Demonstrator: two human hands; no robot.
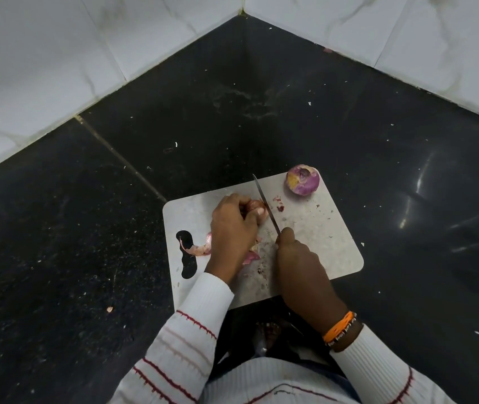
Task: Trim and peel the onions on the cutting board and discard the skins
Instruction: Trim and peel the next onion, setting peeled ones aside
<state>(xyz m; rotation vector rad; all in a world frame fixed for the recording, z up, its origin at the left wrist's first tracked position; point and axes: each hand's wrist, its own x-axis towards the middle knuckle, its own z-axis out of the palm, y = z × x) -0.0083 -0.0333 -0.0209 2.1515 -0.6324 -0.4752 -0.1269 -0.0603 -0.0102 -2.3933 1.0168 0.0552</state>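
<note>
Head view, looking down on a black stone counter [72,217] set in a corner of white marbled wall tiles [43,53]; pale crumbs speckle the dark surface, and a small pinkish scrap [109,309] lies alone on it, left of the board. The cutting board [328,228] is a pale rounded slab with a dark, elongated handle hole [187,255] near its left edge; just beside that hole a curled piece of pink onion skin [200,248] lies on the board, with further skin pieces [251,256] close to the wrist. The left hand [234,228], in a white ribbed sleeve [191,330] with red stripes, is closed over a small onion [255,205], pinning it to the board; only a brownish patch of the onion shows past the fingertips. The knife [264,204] blade sits against the onion's right side, tip pointing away from the person; dark red specks [279,207] lie just right of the blade. The right hand [299,260] is wrapped around the knife's handle, which is hidden in the fist; an orange wristband [339,326] and a dark one circle that wrist. At the board's far right corner a second, purple onion [302,180] rests, well apart from both hands.
</note>
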